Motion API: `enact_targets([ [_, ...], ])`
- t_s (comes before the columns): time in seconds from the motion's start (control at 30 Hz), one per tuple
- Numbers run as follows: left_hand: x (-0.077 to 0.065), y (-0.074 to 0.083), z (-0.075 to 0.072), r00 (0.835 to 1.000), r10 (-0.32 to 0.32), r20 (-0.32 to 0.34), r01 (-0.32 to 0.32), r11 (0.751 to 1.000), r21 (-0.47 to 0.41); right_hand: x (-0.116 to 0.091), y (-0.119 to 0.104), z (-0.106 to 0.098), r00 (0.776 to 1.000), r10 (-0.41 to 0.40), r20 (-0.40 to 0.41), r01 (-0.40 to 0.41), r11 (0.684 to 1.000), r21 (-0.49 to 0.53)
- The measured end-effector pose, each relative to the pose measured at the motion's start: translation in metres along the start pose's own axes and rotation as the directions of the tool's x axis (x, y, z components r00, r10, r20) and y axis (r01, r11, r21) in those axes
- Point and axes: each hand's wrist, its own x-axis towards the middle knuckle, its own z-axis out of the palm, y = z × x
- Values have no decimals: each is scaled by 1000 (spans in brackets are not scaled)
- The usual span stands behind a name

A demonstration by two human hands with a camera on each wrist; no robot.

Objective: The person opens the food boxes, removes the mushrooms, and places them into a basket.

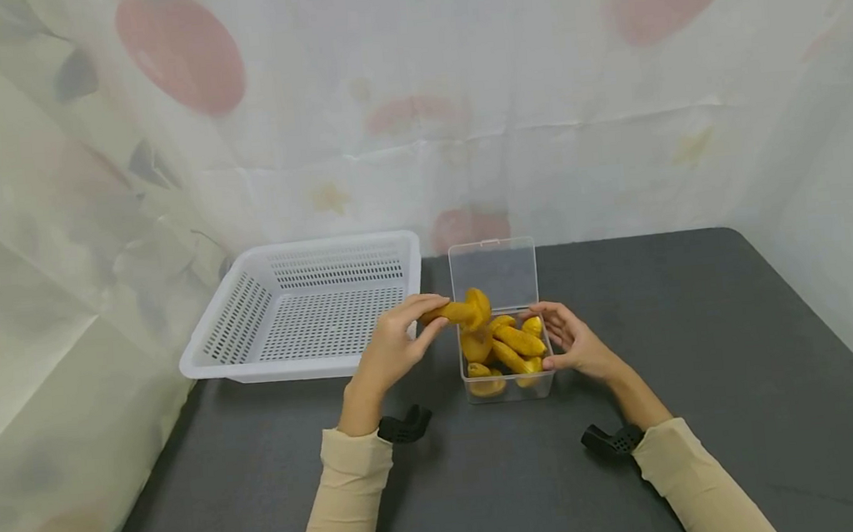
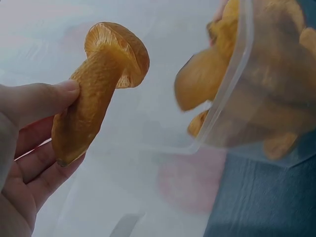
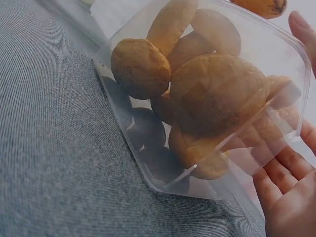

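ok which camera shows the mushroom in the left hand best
Left wrist view: the mushroom is large, gills and stem showing clearly. The head view has it smaller, cap overlapping the clear box. The right wrist view shows a mushroom end at the top edge; whether it's this one is unclear.

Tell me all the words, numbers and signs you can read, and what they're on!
None: no word, label, brand or number can be read in any view.
Clear plastic box, raised yellow mushroom and white perforated basket: no writing shows.
Printed backdrop sheet: pale pictures, such as a yellow star, but no letters.
Black wrist straps: too small to tell whether they carry any.
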Motion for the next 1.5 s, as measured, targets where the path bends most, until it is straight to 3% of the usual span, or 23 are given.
enact_targets([
  [0.33,-6,-13,-20,992,-43,-121,49,998,44,-2,0,0,999,27,-20,-27,999,-20],
  [0.87,-22,-38,-42,965,-146,-216,168,982,85,-1,1,2,999,46,-25,-47,998,-29],
  [1.23,-31,-49,-53,936,-275,-222,305,946,113,-1,-1,2,999,46,-27,-47,998,-30],
  [1.37,-32,-51,-54,930,-294,-222,324,939,113,0,0,2,999,35,-18,-35,999,-24],
  [1.5,-29,-50,-52,934,-294,-203,319,942,103,1,1,1,999,29,-13,-29,999,-23],
])
